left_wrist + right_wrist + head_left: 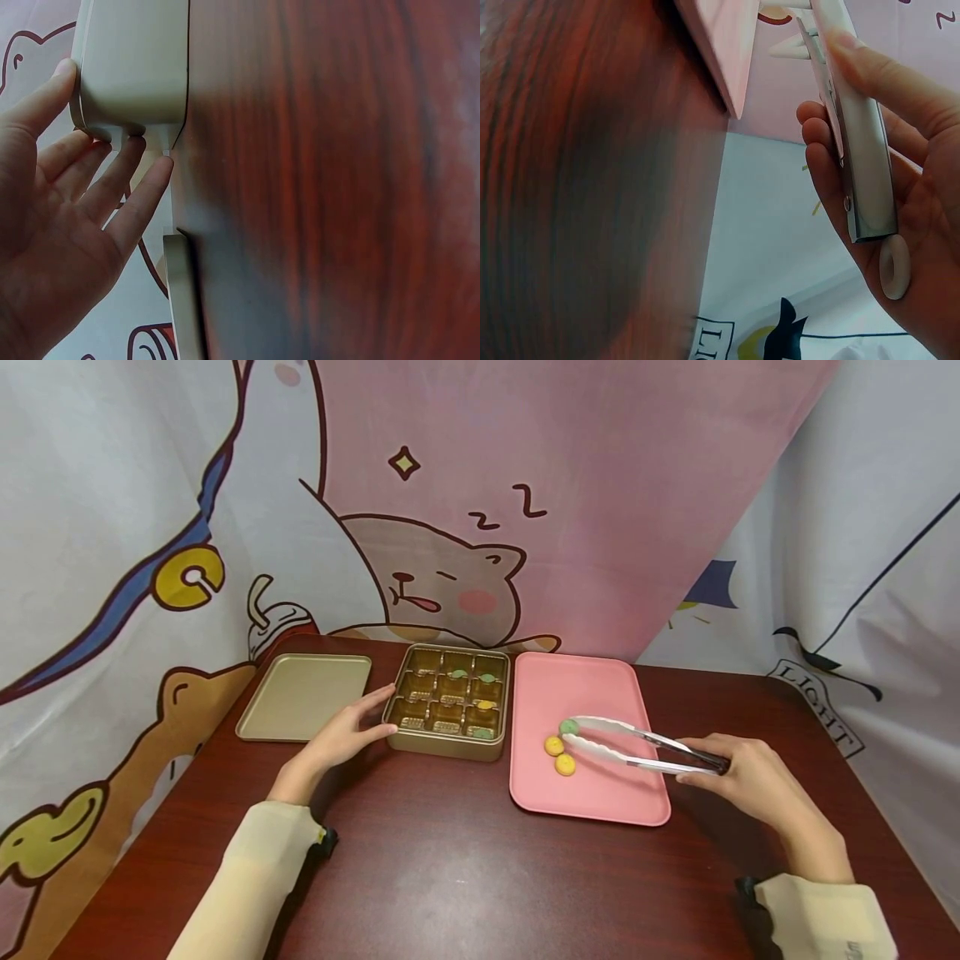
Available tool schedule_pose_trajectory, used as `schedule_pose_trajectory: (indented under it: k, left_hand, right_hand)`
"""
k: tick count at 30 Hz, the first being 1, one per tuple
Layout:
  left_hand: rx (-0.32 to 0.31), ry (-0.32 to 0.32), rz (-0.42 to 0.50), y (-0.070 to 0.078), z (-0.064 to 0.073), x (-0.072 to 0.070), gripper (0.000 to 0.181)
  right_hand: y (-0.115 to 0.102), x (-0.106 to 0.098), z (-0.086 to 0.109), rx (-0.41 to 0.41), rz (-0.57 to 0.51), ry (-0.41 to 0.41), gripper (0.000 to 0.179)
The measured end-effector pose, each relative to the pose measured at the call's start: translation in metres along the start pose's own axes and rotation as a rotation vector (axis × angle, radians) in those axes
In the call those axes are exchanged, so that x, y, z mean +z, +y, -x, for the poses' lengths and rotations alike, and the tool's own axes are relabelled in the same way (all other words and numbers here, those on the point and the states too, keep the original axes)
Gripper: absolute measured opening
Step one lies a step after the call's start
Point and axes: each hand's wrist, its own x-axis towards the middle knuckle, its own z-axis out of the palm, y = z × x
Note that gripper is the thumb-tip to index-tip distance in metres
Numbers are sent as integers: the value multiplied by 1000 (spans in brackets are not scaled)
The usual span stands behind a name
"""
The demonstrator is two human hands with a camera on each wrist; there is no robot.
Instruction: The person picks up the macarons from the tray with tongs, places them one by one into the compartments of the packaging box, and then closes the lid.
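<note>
My left hand [341, 739] touches the left side of a square gold tin [442, 744], fingers fairly straight and thumb at its near left corner. In the left wrist view, fingertips [133, 142] lie against the tin's wall. Inside the tin, a divided gold insert holds three green pieces and one yellow piece [486, 704]. My right hand [757, 777] grips metal tongs [667, 767] over the pink tray [585, 681]. Between the tong tips sits a round green piece [568, 727]. Two round yellow pieces [565, 765] lie on the tray beside it.
A flat gold lid [311, 693] lies left of the tin on the dark red wooden table [450, 860]. Printed cloth [600, 510] hangs behind the table and along both sides. The pink tray stands close beside the tin's right side.
</note>
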Motion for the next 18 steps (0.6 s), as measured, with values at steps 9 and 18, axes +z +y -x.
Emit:
schedule_pose_trajectory:
  k: [9, 18]
  left_hand:
    - [3, 5, -4, 0, 0, 0, 71]
    - [0, 4, -11, 1, 1, 0, 71]
  right_hand:
    - [-10, -1, -14, 5, -24, -23, 46]
    - [-21, 3, -29, -6, -54, -27, 45]
